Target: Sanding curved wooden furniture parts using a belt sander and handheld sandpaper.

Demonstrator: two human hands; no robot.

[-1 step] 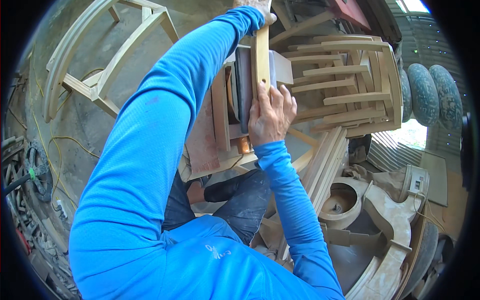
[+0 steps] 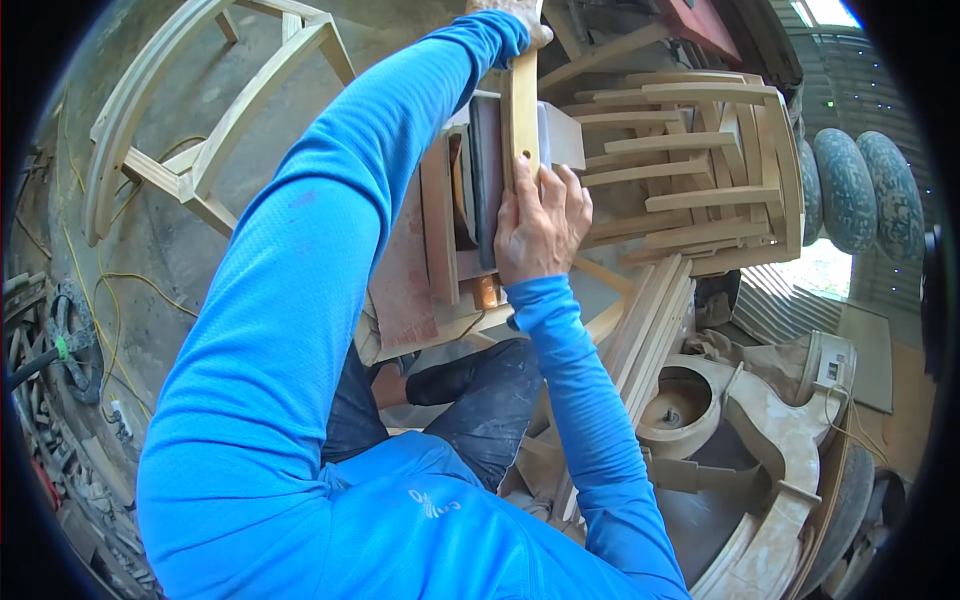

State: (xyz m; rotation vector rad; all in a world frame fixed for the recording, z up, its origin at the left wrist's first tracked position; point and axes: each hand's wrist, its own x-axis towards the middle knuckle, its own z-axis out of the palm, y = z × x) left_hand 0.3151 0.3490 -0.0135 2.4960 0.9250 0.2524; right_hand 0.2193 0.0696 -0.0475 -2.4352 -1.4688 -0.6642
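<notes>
A narrow, pale wooden strip with a round hole near its close end lies lengthwise away from me. Around its far end is my left hand, closed and partly cut off by the upper edge of the picture. At the near end my right hand presses on the wood, its index fingertip just by the hole and its thumb hidden. Beneath and beside the strip stands a machine with a dark grey band, which looks like a sanding belt. Whether the strip touches the band cannot be made out.
At right is a stack of slatted wooden frames; long boards lean below it. A curved wooden frame stands on the floor at left, near a yellow cord. A dusty blower-like housing sits lower right.
The wooden strip and my right hand have shifted very slightly away from me. Both hands keep their hold.
</notes>
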